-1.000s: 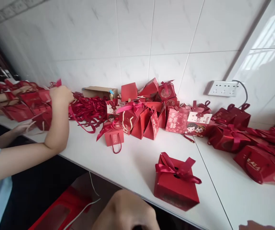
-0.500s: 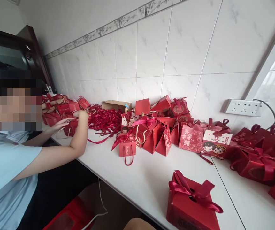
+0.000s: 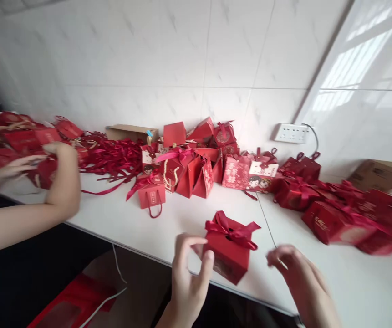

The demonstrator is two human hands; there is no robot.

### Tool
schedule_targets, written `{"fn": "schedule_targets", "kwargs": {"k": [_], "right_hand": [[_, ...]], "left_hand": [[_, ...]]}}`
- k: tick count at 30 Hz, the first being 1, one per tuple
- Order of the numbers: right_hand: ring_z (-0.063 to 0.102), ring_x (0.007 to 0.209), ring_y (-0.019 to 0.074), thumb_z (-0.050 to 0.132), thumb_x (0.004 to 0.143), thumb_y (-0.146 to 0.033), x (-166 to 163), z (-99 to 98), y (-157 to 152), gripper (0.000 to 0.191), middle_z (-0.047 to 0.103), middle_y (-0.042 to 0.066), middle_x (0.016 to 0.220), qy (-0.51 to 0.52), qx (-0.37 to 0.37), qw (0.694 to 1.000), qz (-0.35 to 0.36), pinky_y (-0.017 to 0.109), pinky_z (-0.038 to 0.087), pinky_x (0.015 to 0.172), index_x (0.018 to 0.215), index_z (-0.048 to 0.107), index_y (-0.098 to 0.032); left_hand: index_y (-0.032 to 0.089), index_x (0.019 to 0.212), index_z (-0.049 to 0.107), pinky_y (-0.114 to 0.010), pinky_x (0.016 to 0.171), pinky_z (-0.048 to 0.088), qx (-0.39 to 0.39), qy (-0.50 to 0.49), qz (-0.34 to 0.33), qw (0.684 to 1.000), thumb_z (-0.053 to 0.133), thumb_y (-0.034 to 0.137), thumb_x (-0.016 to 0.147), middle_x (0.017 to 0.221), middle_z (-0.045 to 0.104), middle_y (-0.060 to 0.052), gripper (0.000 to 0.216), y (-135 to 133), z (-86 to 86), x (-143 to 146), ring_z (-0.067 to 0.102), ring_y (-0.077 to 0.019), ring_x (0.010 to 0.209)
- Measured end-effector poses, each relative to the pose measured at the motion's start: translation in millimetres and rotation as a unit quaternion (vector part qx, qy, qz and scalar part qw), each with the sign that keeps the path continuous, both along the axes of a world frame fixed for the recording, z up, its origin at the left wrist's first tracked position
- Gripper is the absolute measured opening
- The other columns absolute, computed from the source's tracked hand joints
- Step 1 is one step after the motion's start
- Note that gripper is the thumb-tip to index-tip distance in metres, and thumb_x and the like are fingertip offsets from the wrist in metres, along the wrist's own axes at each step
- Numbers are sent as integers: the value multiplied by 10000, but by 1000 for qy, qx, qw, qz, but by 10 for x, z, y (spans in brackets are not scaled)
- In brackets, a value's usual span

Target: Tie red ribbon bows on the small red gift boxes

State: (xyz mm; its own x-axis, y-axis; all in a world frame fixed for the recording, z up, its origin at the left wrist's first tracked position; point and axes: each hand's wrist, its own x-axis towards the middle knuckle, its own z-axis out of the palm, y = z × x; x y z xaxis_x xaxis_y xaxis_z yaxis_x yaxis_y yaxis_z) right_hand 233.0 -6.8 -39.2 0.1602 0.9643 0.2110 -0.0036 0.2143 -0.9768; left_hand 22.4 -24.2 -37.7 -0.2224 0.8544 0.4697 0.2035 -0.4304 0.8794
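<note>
A red gift box [image 3: 228, 257] with a dark red ribbon bow [image 3: 238, 232] on top stands near the table's front edge. My left hand [image 3: 190, 278] is at the box's left corner, thumb and forefinger apart; whether the fingertips touch the box, I cannot tell. To the right of the box, apart from it, my right hand [image 3: 303, 280] hovers over the table with bent fingers, smeared by motion. A small pale glint shows at those fingers, too blurred to name.
A white table [image 3: 182, 223] runs along the tiled wall. Behind the box stand several red gift bags [image 3: 190, 177], with a heap of red ribbons [image 3: 117, 157] to their left. More bowed boxes [image 3: 339, 221] are at right. A co-worker's arm [image 3: 55, 196] reaches in from the left.
The view has swung to the right, bringing more red boxes and a cardboard box in at right. Both my hands have come into view beside the bowed box.
</note>
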Motion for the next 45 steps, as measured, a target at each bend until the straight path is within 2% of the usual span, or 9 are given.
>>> {"fn": "schedule_targets", "kwargs": {"k": [5, 14, 18, 21, 24, 28, 31, 38, 45], "right_hand": [[524, 1195, 245, 438, 841, -664, -393, 14, 152, 534, 563, 90, 1262, 64, -45, 996, -39, 423, 426, 1003, 1185, 491, -258], [661, 792, 229, 368, 865, -663, -358, -122, -85, 566, 688, 51, 821, 74, -74, 993, 46, 428, 487, 839, 1215, 433, -224], [613, 652, 201, 413, 832, -679, -311, -199, 17, 557, 640, 28, 692, 79, -76, 994, -14, 356, 499, 680, 1106, 490, -200], [603, 659, 198, 418, 840, -664, -297, -222, 57, 535, 631, 24, 701, 57, -81, 995, -9, 358, 500, 697, 1106, 488, -205], [605, 690, 204, 411, 841, -667, -293, -230, 33, 534, 628, 27, 711, -1, -77, 997, -8, 366, 495, 740, 1096, 503, -206], [590, 677, 199, 412, 853, -641, -308, -250, -4, 483, 615, 23, 680, -61, -62, 996, -25, 339, 493, 728, 1013, 559, -210], [583, 667, 199, 409, 864, -620, -323, -256, 0, 454, 610, 25, 666, -74, -53, 996, -22, 325, 500, 698, 950, 594, -214], [593, 689, 213, 388, 856, -644, -319, -207, -14, 497, 628, 37, 668, -132, -54, 990, -10, 315, 501, 695, 835, 640, -216], [580, 638, 208, 335, 833, -717, -713, -8, -226, 614, 610, 35, 582, -112, -94, 987, 63, 297, 475, 677, 656, 645, -217]], "left_hand": [[208, 1319, 324, -516, 996, 346, 136, 162, 163, 964, 643, 509, 752, 1321, 359, -191, 717, 70, -161, 335, 356, -357, 1259], [222, 1327, 325, -458, 1141, 165, 63, 47, 183, 980, 603, 303, 804, 1435, 314, -142, 598, 391, -169, -490, 270, -278, 1371], [317, 1254, 368, -426, 1133, 188, 95, -219, 209, 948, 621, 299, 756, 1413, 382, -55, 559, 600, 324, -890, 311, -231, 1365], [398, 1116, 445, -371, 954, 420, 127, -417, 57, 898, 443, 423, 825, 1135, 587, 6, 292, 759, 869, -1079, 567, -179, 1113], [321, 931, 579, -280, 722, 483, 201, -391, -17, 898, 442, 392, 809, 897, 624, 5, 197, 789, 1149, -1024, 613, -145, 792], [205, 755, 662, -295, 690, 479, 186, -47, -66, 979, 523, 279, 824, 792, 627, -45, 172, 621, 893, -609, 593, -187, 784], [208, 903, 649, -338, 807, 481, 162, 155, -51, 973, 542, 186, 823, 911, 634, -60, 136, 530, 547, -400, 585, -211, 910], [219, 1034, 543, -374, 908, 468, 181, 173, 18, 968, 468, 167, 872, 1066, 568, -82, 186, 491, 183, -359, 544, -217, 1063], [238, 1260, 428, -398, 992, 428, 5, 126, -8, 992, 470, 261, 900, 1265, 515, -111, 364, 375, 19, -306, 496, -237, 1202]]}}
